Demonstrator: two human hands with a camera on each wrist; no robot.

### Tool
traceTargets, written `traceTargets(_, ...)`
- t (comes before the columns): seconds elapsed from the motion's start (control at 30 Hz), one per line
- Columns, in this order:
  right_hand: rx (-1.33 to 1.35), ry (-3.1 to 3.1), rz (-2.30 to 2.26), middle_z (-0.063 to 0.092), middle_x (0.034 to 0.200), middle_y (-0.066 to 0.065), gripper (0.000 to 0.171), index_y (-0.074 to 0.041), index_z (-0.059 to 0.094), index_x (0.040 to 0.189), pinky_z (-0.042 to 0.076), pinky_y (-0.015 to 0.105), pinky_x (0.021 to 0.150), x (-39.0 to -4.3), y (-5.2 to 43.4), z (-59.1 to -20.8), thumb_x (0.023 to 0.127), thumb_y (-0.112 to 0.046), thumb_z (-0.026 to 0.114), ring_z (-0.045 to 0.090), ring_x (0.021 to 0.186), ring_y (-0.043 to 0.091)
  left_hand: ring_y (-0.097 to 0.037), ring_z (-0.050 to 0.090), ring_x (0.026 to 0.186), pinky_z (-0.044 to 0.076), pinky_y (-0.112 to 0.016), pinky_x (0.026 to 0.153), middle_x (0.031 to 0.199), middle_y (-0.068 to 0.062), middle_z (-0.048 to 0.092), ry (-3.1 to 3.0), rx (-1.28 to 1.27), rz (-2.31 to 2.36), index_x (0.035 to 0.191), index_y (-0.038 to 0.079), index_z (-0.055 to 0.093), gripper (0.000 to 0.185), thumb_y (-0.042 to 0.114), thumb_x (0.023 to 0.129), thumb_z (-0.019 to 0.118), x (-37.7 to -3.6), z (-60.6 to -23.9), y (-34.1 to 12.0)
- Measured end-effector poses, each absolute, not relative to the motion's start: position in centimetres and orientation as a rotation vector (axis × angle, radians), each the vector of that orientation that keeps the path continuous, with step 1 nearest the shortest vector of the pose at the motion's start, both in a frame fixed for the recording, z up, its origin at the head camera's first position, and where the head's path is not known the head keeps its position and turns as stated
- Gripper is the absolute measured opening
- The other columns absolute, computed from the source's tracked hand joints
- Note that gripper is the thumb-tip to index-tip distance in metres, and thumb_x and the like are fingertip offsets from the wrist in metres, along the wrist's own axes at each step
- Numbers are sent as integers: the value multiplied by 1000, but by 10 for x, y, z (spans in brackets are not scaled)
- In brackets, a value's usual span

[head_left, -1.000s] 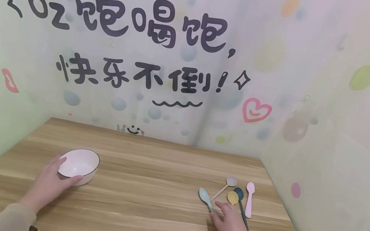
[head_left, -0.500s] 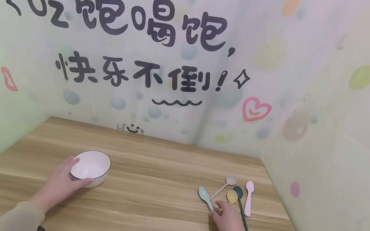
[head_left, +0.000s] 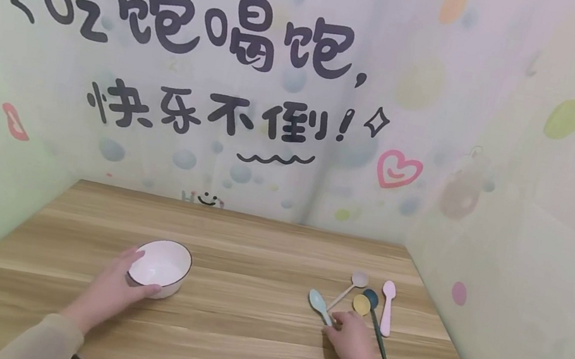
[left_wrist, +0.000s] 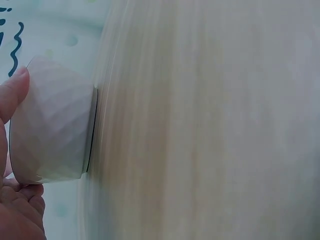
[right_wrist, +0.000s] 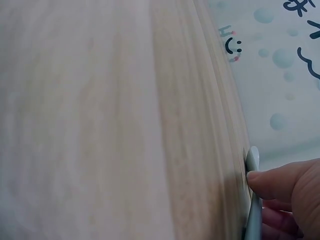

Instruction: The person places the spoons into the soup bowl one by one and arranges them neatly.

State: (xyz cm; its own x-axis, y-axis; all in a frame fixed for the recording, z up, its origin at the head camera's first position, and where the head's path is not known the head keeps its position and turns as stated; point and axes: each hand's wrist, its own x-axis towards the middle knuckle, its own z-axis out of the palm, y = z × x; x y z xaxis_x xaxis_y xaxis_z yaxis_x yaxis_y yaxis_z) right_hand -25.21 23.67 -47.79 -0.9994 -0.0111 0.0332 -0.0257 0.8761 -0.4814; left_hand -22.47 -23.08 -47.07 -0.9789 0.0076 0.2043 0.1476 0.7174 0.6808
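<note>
A: So, what do the fingers of the left hand (head_left: pixel 108 295) do?
B: They curl around the near side of the white bowl (head_left: pixel 159 268) and hold it, thumb on the wall near the rim. The bowl stands upright on the wooden table (head_left: pixel 234 350), its mouth up.
A: And the right hand (head_left: pixel 355 347)?
B: Its fingertips lie on the handle of the light blue spoon (head_left: pixel 319 306), and the wrist view shows the thumb (right_wrist: pixel 280 182) pressing on it. Whether the fingers close fully around the handle, I cannot tell.
A: Which way does this spoon point?
B: It lies flat, well to the right of the bowl. The long axis is diagonal: the scoop points away and to the left, toward the bowl's side; the handle runs back under the hand.
A: What else is near?
B: Four other spoons (head_left: pixel 371 303), farther right from the bowl, just beside the blue one.
</note>
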Motion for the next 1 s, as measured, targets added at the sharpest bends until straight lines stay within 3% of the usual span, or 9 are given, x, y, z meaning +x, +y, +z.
traceTargets(0.4,-89,-2955,986,58,94,6,31,-3,71,110,48,28,63,-254,236,-483,83,-17,75,53,79,18,-52,28,133,24,-66,107,148,-31,29,-2720,-238,-1123,137,-11,41,91,45,76,79,-220,-470,-204)
traceTargets(0.7,-120,-2868,1073,60,90,6,17,-3,74,94,43,27,58,-252,233,-488,82,-15,75,52,73,17,-49,29,134,26,-64,108,149,-28,31,-2720,-276,-1164,139,-7,42,92,48,75,79,-216,-470,-190)
traceTargets(1.0,-148,-2859,1077,61,91,6,18,-2,73,96,44,27,58,-252,232,-490,82,-14,75,53,74,16,-49,30,135,28,-63,108,149,-27,32,-2714,-316,-1176,138,-5,44,92,49,73,80,-214,-470,-179)
